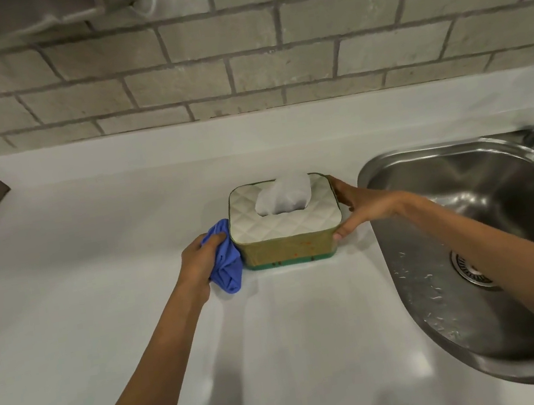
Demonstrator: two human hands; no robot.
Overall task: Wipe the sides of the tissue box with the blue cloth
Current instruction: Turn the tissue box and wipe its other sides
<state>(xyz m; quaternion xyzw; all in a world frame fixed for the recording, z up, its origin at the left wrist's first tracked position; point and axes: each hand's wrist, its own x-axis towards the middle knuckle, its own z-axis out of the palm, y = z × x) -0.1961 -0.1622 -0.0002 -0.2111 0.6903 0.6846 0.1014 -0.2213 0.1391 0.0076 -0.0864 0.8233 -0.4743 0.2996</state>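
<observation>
The tissue box (285,222) stands on the white countertop (102,313), near its right edge where the sink (472,241) begins, and I think this is the main danger: if I push the blue cloth (225,260) too hard on the left side, the light box can slide toward the basin. The loose tissue (283,196) on top may also catch. My left hand (198,261) is closed around the bunched cloth, pressing it on the left wall. My right hand (363,205) is spread wide, fingers touching the right wall, thumb at the front corner, bracing it.
</observation>
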